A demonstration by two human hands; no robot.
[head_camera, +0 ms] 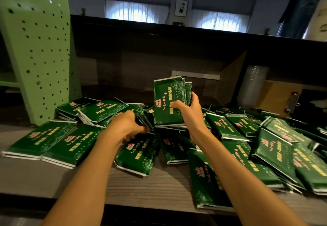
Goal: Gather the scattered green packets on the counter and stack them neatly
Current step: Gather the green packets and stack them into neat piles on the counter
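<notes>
Worktop (150, 186): grey wood-grain surface running across the view, with a dark wall rising behind it.
Loose packets (230, 128): green, printed in yellow and red with pale edges. They are scattered over the middle and right of the worktop, overlapping at many angles, most lying flat or leaning on one another.
Left pair (53, 142): two of the same packets lying flat side by side at the left front, long edges touching.
Back heap (99, 110): a few more piled loosely behind the pair, near the green panel.
Bundle (168, 102): several packets bunched together and standing upright, printed face toward the camera, lower edge down among the loose packets.
Right hand (187, 109): grips the bundle's right side, thumb across the printed face and fingers curled round the back.
Tilted packet (146, 119): dark, seen almost edge-on, just left of the bundle's lower corner.
Left hand (127, 125): low in the pile, back upward, fingers curled round the tilted packet.
Green panel (35, 48): perforated and upright, at the far left.
Plastic cups (251, 87): a clear stack against the back wall on the right.
Clipboard (279, 100): brown with a metal clip, beside the cups.
</notes>
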